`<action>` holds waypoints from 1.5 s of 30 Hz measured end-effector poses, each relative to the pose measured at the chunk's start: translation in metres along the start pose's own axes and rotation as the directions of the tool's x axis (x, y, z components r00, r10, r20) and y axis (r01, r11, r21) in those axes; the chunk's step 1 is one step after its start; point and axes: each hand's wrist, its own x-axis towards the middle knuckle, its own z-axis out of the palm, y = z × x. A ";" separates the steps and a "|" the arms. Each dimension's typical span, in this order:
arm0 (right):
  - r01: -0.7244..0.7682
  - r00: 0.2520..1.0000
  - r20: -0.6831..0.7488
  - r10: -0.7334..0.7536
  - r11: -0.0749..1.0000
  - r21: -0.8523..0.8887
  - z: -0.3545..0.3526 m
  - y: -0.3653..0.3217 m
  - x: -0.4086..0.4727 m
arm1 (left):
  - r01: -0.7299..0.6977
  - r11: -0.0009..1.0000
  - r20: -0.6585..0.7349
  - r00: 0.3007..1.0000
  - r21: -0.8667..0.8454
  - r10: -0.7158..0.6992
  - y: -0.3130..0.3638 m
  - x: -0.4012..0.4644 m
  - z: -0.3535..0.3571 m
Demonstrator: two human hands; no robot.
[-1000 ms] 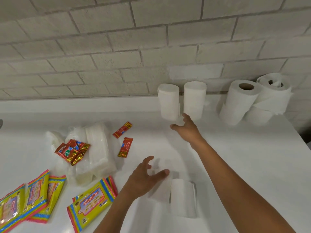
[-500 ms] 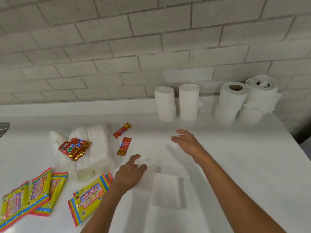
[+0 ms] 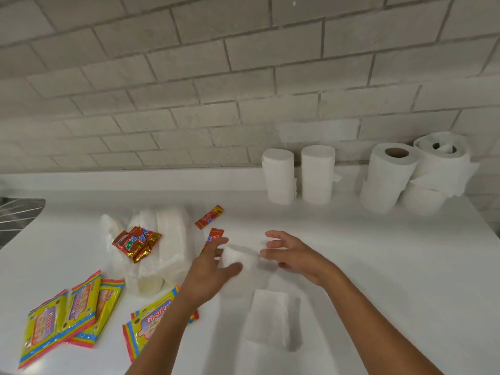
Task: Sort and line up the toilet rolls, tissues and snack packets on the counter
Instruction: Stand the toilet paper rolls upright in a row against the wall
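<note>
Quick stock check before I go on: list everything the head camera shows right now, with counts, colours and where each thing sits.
coreless rolls: 2, white, upright side by side at the back wall.
cored rolls: 3, white, back right; one leans, one sits on another.
held roll: 1, white, mid-counter in the left hand.
lying roll: 1, white, front centre, on its side.
tissue packs: clear-wrapped white pile, left of centre; count unclear.
red snack packets: a cluster on the tissues, 2 loose beside them.
yellow Giggles packets: at least 4, front left.
counter: white.
wire rack: metal, far left edge.
left hand: gripping the held roll.
right hand: open, beside that roll.
</note>
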 end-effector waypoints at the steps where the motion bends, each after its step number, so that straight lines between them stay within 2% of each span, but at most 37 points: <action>1: 0.014 0.999 0.039 -0.014 1.000 -0.004 0.003 -0.005 0.000 | -0.025 0.998 0.007 1.000 -0.059 0.026 0.004 0.004 -0.005; 6: 0.186 0.974 0.129 -0.184 0.983 -0.002 0.014 -0.029 0.009 | -0.132 0.964 0.047 0.988 -0.230 0.147 0.040 0.016 -0.027; 13: 0.282 0.959 -0.044 -0.281 0.959 0.024 0.025 -0.043 0.047 | -0.197 0.962 0.066 0.975 -0.187 0.212 0.049 0.052 -0.046; 18: 0.227 0.924 -0.297 -0.240 0.971 -0.079 0.035 -0.046 0.088 | -0.223 0.973 -0.004 0.975 -0.055 0.223 0.035 0.075 -0.063; 24: 0.148 0.842 -0.503 -0.195 0.980 -0.131 0.038 -0.063 0.153 | -0.229 0.973 0.102 0.968 -0.011 0.229 0.008 0.093 -0.092; 31: 0.128 0.714 -0.671 -0.200 0.980 -0.155 0.036 -0.070 0.216 | -0.258 0.966 0.151 0.955 0.011 0.254 -0.014 0.113 -0.120; 34: 0.104 0.678 -0.703 -0.214 0.975 -0.196 0.036 -0.069 0.233 | -0.272 0.962 0.181 0.947 0.002 0.267 -0.020 0.119 -0.127; 39: 0.044 0.665 -0.724 -0.183 0.977 -0.207 0.033 -0.062 0.246 | -0.286 0.958 0.212 0.937 0.008 0.278 -0.026 0.126 -0.132; 45: -0.033 0.737 -0.661 -0.142 0.969 -0.244 0.031 -0.055 0.232 | -0.305 0.952 0.229 0.928 0.015 0.294 -0.029 0.127 -0.126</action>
